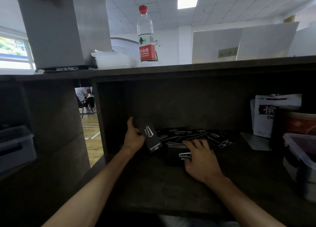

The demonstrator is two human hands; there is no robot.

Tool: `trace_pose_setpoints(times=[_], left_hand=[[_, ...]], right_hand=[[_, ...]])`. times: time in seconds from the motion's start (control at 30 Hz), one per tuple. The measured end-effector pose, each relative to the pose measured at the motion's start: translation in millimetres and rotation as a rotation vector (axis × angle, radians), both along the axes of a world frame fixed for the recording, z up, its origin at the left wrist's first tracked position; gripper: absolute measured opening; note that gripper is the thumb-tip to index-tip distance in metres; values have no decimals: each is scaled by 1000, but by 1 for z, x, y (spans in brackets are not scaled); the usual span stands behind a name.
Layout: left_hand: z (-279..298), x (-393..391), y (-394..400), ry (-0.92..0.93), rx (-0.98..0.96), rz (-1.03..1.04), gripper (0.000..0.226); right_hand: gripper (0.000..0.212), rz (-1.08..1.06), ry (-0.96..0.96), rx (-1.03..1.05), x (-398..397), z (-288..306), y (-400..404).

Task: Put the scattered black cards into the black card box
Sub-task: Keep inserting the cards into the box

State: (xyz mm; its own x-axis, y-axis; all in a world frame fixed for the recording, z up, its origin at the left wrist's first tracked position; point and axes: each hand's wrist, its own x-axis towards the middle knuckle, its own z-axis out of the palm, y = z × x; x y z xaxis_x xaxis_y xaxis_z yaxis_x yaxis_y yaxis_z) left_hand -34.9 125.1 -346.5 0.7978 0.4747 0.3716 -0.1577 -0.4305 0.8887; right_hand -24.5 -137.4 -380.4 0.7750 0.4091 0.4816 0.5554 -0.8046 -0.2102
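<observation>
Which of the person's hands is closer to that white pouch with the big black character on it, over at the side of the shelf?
The right. The right hand rests on the black card box and the card pile, though still well short of the white pouch. The left hand, holding black cards, is farther away.

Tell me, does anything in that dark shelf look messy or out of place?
Yes. Black cards lie fanned out and overlapping at odd angles along the back of the shelf, rather than in a neat stack. The left hand holds a black card box tilted, and the right hand rests on another stack.
</observation>
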Motion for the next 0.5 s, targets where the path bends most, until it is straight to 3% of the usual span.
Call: trace_pose_setpoints(times=[0.1,0.2,0.27,0.37,0.5], left_hand=[[-3,-1,-20,-37,-109,-136,94],[-18,-7,-44,1,-204,-204,54],[-27,-11,-48,35,-132,-215,39],[-29,-20,-50,98,140,-247,37],[-22,-29,-56,33,-49,-208,26]], right_hand=[[70,-3,13,4,-1,1,1],[71,-1,18,8,-1,2,0],[73,3,25,21,-2,2,0],[74,9,35,37,-2,3,0],[72,12,37,54,-6,5,-1]])
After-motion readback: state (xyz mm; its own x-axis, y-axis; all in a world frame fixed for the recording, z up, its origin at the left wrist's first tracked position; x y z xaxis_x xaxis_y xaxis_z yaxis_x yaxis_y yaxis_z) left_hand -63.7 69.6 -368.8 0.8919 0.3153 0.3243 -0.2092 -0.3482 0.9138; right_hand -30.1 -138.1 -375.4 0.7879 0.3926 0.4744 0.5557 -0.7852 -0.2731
